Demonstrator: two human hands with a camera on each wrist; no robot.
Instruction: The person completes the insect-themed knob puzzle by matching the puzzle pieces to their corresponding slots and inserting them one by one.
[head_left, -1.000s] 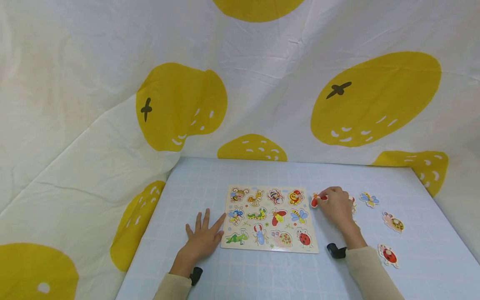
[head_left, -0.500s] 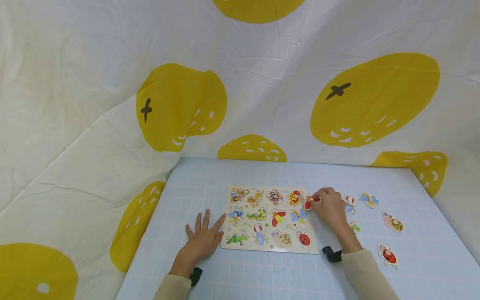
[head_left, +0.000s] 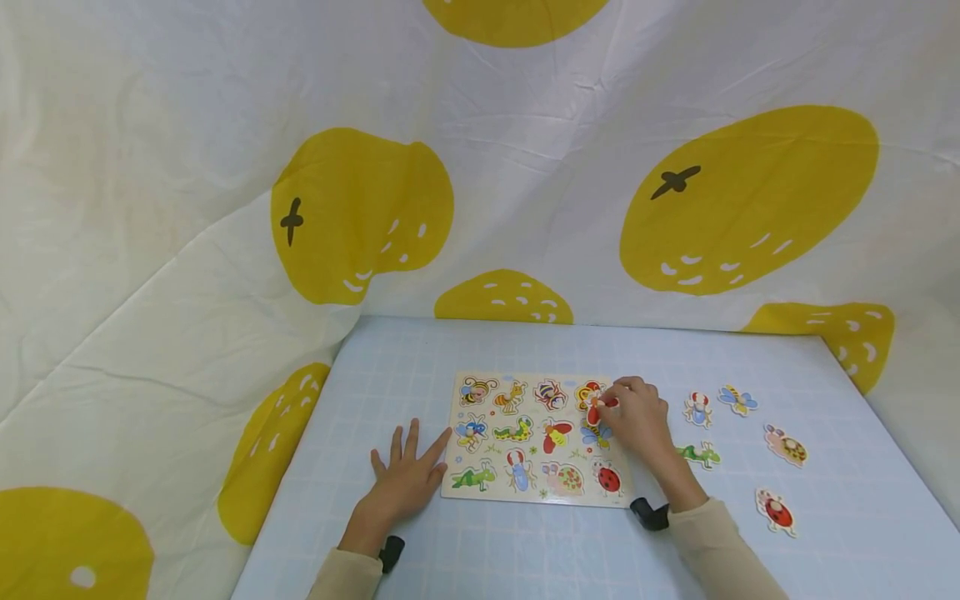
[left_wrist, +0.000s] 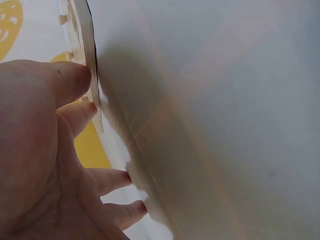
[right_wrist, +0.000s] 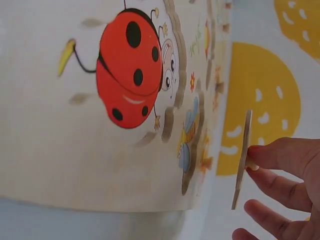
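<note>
My right hand (head_left: 641,421) pinches a red-winged insect puzzle piece (head_left: 592,412) by its small knob. That piece hovers over the right part of a wooden insect puzzle board (head_left: 547,498), partly covering the pictures beneath. Seen edge-on in the right wrist view, the thin piece (right_wrist: 242,165) is apart from the board, near a recess with a printed ladybug (right_wrist: 131,70). My left hand (head_left: 405,483) lies spread on the table, its thumb and index finger touching the board's left edge. Knobs rise from the board's far side in the left wrist view.
Right of the board lie loose puzzle pieces: a beetle (head_left: 697,409), a blue-winged insect (head_left: 738,400), a green grasshopper (head_left: 701,454), a spotted snail-like bug (head_left: 786,445) and a ladybug (head_left: 776,512). A white cloth with yellow fruit (head_left: 360,217) hangs behind the table.
My right hand has carried the red-winged piece leftward from beside the board to above it, uncovering the beetle and grasshopper pieces. My left hand has stayed put.
</note>
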